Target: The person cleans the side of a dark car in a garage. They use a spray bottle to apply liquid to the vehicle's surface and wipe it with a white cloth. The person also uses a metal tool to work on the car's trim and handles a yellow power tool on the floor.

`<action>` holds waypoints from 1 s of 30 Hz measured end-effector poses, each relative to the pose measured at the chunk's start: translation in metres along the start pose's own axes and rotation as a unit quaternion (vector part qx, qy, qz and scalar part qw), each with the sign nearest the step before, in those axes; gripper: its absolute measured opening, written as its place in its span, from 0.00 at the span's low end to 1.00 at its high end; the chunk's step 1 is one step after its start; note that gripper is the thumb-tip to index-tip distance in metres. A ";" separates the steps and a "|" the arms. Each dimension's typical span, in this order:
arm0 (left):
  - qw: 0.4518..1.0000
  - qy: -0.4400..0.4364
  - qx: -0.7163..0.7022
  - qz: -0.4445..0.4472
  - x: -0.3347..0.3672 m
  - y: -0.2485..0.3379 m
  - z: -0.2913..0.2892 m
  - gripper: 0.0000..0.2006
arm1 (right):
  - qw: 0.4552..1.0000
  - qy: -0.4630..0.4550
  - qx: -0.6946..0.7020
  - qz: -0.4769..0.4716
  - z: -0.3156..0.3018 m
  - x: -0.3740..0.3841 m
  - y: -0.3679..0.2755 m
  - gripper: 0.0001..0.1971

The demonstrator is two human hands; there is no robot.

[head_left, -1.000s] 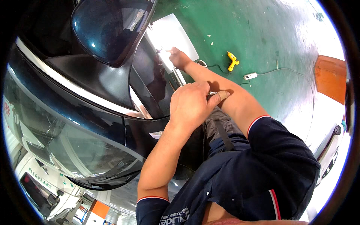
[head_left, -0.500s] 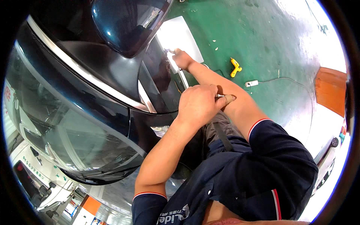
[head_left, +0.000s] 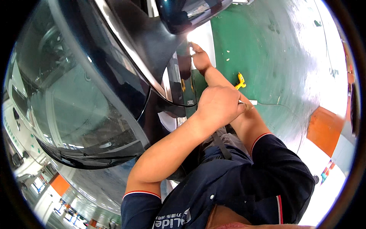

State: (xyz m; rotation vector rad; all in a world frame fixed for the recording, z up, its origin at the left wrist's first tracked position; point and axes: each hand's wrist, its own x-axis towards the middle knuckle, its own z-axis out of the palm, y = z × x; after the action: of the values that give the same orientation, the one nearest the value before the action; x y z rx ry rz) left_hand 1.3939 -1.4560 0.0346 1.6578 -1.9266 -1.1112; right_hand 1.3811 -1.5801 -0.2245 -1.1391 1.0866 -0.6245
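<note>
My left hand is a closed fist above my right forearm, beside the dark blue car door. A thin metal rod sticks out of it by the thumb; the rest of the rod is hidden in the fist. Farther off, my right hand is at the door's glossy side, below the side mirror. Its thumb and fingers are bent together against the panel. Whatever they pinch is too small or hidden to make out.
A white board stands or lies beyond the door. On the green floor are a yellow glue gun and a white power strip with a grey cable. The car's windshield fills the left side. An orange panel is at the right.
The view has shifted, so the car, mirror and both hands appear farther right. The left hand stays closed round the rod, and the right hand stays at the door panel.
</note>
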 end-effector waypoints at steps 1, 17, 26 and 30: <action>1.000 -0.003 0.005 -0.003 -0.003 -0.001 -0.002 0.24 | 0.999 -0.021 -0.033 -0.015 0.003 0.004 0.005 0.29; 0.989 0.006 0.143 -0.044 -0.013 0.018 -0.024 0.31 | 0.874 -0.050 -0.480 0.052 -0.171 -0.234 0.204 0.15; 0.997 0.058 0.057 0.018 -0.005 0.022 0.002 0.27 | 0.902 0.139 -0.333 0.236 -0.317 -0.390 0.205 0.13; 0.993 0.066 0.098 0.032 -0.005 0.016 0.003 0.28 | 0.929 0.282 -0.033 0.235 -0.286 -0.364 0.126 0.13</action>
State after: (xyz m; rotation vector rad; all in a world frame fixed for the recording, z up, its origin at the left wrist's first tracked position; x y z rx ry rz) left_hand 1.3822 -1.4505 0.0456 1.7077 -2.0421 -0.7897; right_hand 0.9645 -1.3421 -0.2201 -0.7141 1.8185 -0.5425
